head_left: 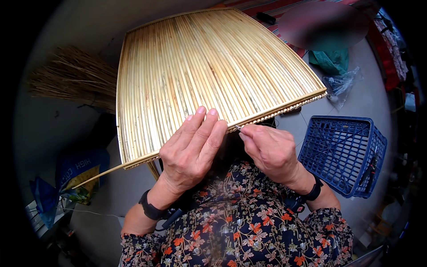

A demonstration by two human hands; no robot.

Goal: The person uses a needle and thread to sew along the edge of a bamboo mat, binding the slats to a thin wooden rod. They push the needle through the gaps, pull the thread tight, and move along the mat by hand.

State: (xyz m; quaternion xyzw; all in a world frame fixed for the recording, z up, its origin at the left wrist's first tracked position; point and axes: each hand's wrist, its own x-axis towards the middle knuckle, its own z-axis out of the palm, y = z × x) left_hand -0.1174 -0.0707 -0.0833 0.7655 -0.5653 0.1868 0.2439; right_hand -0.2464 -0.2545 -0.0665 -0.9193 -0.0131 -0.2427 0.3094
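A large panel of pale reed stalks (pixel 209 66) lies before me, its stalks side by side and running away from me. A thin strip (pixel 275 105) runs along its near edge, and a loose end of cane (pixel 95 179) sticks out past the left corner. My left hand (pixel 190 144) rests on this edge with its fingers stretched flat over the stalks; its thumb is hidden. Just to the right, my right hand (pixel 271 151) is closed in a pinch at the edge, on a thin metal piece (pixel 239 127) whose short tip shows. The rest of it is covered by my fingers.
A blue plastic crate (pixel 340 153) stands on the floor at the right. Behind it lie clear plastic (pixel 341 84) and a green bag (pixel 330 61). A bundle of dry stalks (pixel 73 75) is at the far left, above a blue-and-yellow bag (pixel 84 175).
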